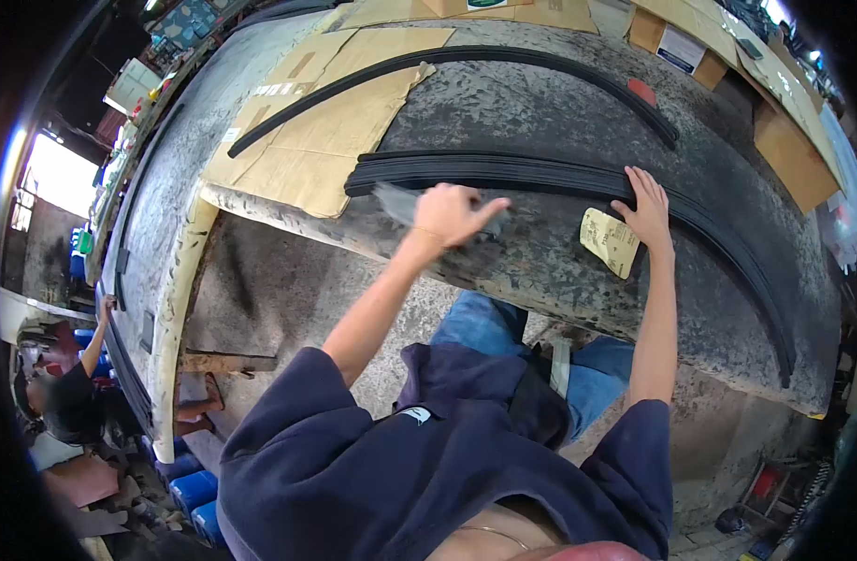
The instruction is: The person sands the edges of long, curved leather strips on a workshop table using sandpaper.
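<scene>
At the near edge of the grimy grey counter [540, 122], the left hand [452, 213] was closed on a blurred grey brush-like tool [396, 201] beside the long black ribbed rubber strip [503, 171]. The right hand [645, 208] lay open, fingers spread, pressing the strip flat. The strip looked limp and floppy, best pinned along its length.
</scene>
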A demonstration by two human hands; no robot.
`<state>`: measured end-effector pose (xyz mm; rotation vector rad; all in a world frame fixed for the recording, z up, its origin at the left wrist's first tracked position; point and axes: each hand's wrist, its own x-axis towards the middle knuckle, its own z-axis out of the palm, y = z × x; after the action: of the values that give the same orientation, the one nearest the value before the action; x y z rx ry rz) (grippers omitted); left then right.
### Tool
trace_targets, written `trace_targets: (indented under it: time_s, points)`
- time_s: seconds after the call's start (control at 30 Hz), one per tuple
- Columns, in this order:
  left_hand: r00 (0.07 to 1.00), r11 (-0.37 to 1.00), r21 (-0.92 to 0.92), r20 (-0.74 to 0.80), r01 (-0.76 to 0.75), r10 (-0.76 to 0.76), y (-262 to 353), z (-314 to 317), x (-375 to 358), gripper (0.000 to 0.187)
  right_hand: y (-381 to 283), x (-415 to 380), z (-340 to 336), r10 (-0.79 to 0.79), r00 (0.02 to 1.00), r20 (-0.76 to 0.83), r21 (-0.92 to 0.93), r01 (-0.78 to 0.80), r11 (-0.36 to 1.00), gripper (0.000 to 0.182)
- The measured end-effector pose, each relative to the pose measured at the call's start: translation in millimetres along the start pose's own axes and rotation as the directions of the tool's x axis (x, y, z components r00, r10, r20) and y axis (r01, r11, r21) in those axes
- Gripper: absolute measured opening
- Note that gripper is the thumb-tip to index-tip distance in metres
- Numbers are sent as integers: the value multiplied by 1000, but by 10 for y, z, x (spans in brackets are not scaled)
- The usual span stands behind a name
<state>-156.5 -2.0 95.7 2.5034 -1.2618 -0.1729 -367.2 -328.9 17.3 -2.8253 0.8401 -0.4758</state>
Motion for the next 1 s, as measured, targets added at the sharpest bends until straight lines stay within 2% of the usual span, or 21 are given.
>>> trace_targets:
  time_s: [0.03, 0.07, 0.1, 0.13, 0.17, 0.23, 0.3, 0.37, 0.47, 0.5, 0.6, 0.7, 0.83, 0.9, 1.0]
  points:
    - [996, 999, -53, 88, 10, -5, 200, 55, 68, 45, -8, -14, -2, 10, 1000, 4, -13, -10, 1000, 80]
    - [997, 998, -64, 83, -2, 8, 311, 167, 167, 45, 12, -6, 11, 1, 1000, 17, -17, -1, 1000, 79]
    - [976, 982, -73, -145, -176, 164, 357, 329, 268, 49, -17, -9, -3, 15, 999, 34, -26, -14, 1000, 79]
    - [884, 941, -45, -360, -336, 298, 365, 502, 348, 52, -20, -16, -11, 12, 1000, 26, -34, -11, 999, 77]
    - [814, 890, 84, -374, -447, 444, 330, 658, 478, 59, -35, -25, -8, 6, 1000, 18, -40, -5, 999, 76]
    - [821, 864, 219, -273, -454, 501, 262, 926, 576, 64, -151, -77, -18, 14, 1000, -2, -81, -14, 997, 74]
    - [826, 868, 218, -272, -446, 493, 238, 1023, 522, 65, -332, -172, -92, 18, 1000, -18, -142, -20, 990, 65]
    - [829, 868, 226, -266, -442, 491, 245, 1030, 506, 66, -423, -246, 68, -73, 994, -79, -201, 55, 978, 58]
    - [841, 882, 245, -284, -401, 461, 260, 1046, 474, 63, -620, -273, 205, -120, 984, -130, -231, 87, 969, 52]
    - [840, 881, 243, -279, -406, 465, 267, 1052, 473, 63, -722, -270, 205, -114, 985, -128, -232, 82, 969, 52]
    - [833, 897, 224, -337, -381, 438, 291, 1060, 461, 61, -957, -233, 228, -251, 956, -151, -92, 239, 967, 49]
    - [858, 932, 185, -368, -311, 359, 304, 1037, 416, 59, -1033, -206, 297, -237, 954, -182, -80, 226, 971, 49]
    - [845, 948, 163, -430, -274, 318, 316, 1007, 401, 59, -960, -221, 212, -207, 954, -216, -48, 201, 978, 48]
    - [839, 949, 172, -444, -264, 314, 329, 1005, 403, 60, -863, -229, 156, -117, 971, -209, -153, 86, 985, 47]
    - [842, 953, 177, -448, -246, 301, 348, 1014, 420, 62, -729, -246, 121, -69, 973, -221, -227, 17, 974, 48]
